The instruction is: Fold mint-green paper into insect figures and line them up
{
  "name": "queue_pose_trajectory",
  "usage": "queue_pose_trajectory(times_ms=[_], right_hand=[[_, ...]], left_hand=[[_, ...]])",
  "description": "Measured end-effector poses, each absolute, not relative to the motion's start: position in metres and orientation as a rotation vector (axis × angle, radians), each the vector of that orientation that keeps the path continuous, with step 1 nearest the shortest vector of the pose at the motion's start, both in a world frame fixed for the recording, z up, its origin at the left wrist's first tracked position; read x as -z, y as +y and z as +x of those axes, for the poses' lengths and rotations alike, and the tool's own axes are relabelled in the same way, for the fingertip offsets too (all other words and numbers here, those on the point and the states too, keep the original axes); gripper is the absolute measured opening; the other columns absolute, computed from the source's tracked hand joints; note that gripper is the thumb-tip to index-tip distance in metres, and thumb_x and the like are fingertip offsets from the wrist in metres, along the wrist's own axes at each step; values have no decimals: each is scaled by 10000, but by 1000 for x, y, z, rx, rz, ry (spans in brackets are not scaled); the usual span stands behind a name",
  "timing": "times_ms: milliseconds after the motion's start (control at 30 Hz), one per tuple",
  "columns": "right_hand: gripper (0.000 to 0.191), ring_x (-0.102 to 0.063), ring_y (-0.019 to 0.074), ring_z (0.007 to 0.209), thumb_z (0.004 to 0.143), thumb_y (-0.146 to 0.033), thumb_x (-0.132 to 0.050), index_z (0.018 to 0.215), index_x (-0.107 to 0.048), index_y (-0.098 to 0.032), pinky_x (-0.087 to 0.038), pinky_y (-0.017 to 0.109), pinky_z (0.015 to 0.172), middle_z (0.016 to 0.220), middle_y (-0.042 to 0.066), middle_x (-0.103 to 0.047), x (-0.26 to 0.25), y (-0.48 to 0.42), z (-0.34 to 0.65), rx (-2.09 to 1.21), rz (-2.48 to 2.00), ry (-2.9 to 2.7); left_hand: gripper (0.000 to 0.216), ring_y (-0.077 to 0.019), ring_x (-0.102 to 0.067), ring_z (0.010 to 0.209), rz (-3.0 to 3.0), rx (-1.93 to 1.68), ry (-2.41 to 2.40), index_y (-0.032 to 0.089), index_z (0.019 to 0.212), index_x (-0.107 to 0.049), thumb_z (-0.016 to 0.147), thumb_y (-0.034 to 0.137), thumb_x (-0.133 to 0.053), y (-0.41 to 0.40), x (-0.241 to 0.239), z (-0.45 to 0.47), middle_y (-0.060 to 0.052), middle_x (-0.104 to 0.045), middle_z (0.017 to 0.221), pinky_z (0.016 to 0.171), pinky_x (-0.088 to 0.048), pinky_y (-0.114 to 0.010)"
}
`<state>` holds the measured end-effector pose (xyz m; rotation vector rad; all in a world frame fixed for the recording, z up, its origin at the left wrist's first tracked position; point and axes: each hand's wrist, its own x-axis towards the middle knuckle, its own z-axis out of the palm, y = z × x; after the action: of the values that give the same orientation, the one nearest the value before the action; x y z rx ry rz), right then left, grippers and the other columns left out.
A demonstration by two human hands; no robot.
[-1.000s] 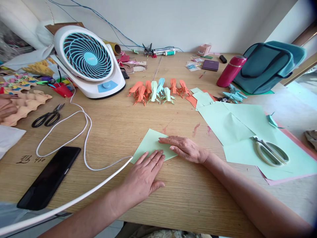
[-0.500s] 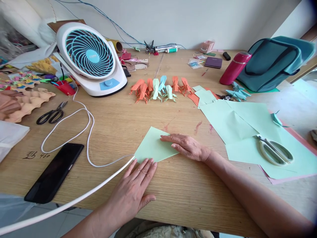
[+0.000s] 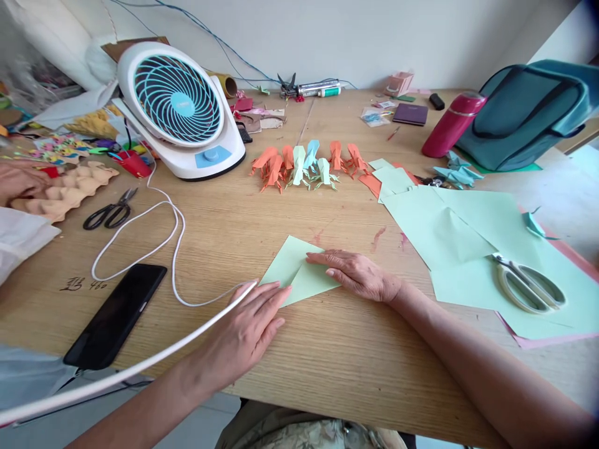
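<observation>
A small pale green sheet of paper lies on the desk in front of me, turned like a diamond, with a crease or raised edge near its middle. My left hand rests over its lower left side, fingers stretched out and fingertips on the paper, thumb apart. Across its right corner lies my right hand, palm down with extended fingers. The white cable passes over the left fingers and hides part of them. Beyond the sheet stand several folded paper figures in orange, pale green and blue.
Larger green sheets spread at the right, with white-handled scissors on them. A pink bottle leans by a teal bag. Left are a fan, black scissors and a phone.
My left hand has slid up and further over the paper, and a crease or edge now shows by its fingertips. My right hand stays at the right corner. The view has shifted slightly.
</observation>
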<state>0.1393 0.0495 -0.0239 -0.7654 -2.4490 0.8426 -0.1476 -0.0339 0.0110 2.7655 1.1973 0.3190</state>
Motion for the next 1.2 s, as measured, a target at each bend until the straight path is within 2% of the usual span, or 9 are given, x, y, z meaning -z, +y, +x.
queue_pose_trajectory(times_ms=[100, 233, 333, 600, 833, 933, 1033, 1100, 1200], right_hand=[[466, -502, 228, 1337, 1063, -355, -294, 1478, -421, -185, -405, 450, 1127, 1455, 115, -533, 24, 50, 139, -842, -753, -2444], [485, -524, 233, 1312, 1058, -336, -311, 1500, -371, -145, -433, 448, 1097, 1415, 158, -561, 26, 50, 139, -816, -741, -2429], [504, -533, 239, 1303, 1055, -331, -320, 1511, -339, -115, -452, 447, 1075, 1423, 188, -544, 27, 50, 138, -786, -755, -2415], [480, -497, 237, 1342, 1059, -325, -311, 1508, -359, -160, -423, 447, 1114, 1437, 139, -547, 26, 50, 138, -801, -773, -2430], [469, -527, 233, 1313, 1033, -214, -353, 1502, -369, -197, -454, 447, 1091, 1444, 120, -542, 31, 51, 138, -737, -750, -2444], [516, -547, 234, 1292, 1001, -140, -362, 1511, -350, -215, -482, 456, 1062, 1425, 120, -558, 37, 52, 137, -685, -727, -2448], [565, -556, 236, 1284, 967, -86, -372, 1514, -343, -226, -494, 464, 1050, 1411, 121, -570, 41, 53, 137, -633, -707, -2443], [593, -559, 235, 1281, 948, -60, -377, 1516, -336, -223, -497, 464, 1050, 1394, 122, -583, 43, 54, 137, -605, -698, -2441], [628, -574, 234, 1263, 921, -31, -383, 1520, -325, -213, -513, 454, 1033, 1371, 130, -599, 43, 54, 137, -575, -696, -2438]], left_hand=[[452, -233, -595, 1160, 2729, -417, 1175, 187, 1465, -418, 1018, 218, -363, -17, -14, -126, -109, -648, 1255, 1012, -486, -432], [443, -238, -472, 1351, 2733, -352, 1042, 102, 1392, -492, 1028, 320, -365, 5, -8, -103, -146, -542, 1425, 1119, -425, -410], [580, -271, -355, 1443, 2800, -238, 940, 67, 1471, -386, 1024, 435, -341, 14, 2, -101, -182, -419, 1528, 1167, -353, -449], [808, -271, -151, 1518, 2875, 37, 904, 155, 1578, -37, 972, 621, -301, -2, 23, -136, -140, -187, 1631, 1212, -151, -465], [854, -309, -178, 1505, 2922, 4, 875, 154, 1575, -128, 933, 678, -334, -12, 19, -154, -123, -257, 1617, 1209, -120, -497], [698, -326, -303, 1453, 2910, -92, 849, 136, 1495, -362, 969, 595, -375, -9, 11, -148, -145, -401, 1548, 1176, -240, -527], [337, -263, -538, 1263, 2847, -231, 894, 137, 1223, -608, 1024, 300, -392, -1, 5, -131, -129, -607, 1338, 1094, -406, -474], [238, -234, -616, 1125, 2818, -284, 927, 130, 1027, -654, 999, 188, -425, 8, 5, -117, -118, -660, 1193, 998, -506, -410], [272, -197, -641, 1063, 2794, -352, 958, 131, 1063, -624, 959, 42, -389, 23, 12, -100, -100, -654, 1136, 948, -553, -361]])
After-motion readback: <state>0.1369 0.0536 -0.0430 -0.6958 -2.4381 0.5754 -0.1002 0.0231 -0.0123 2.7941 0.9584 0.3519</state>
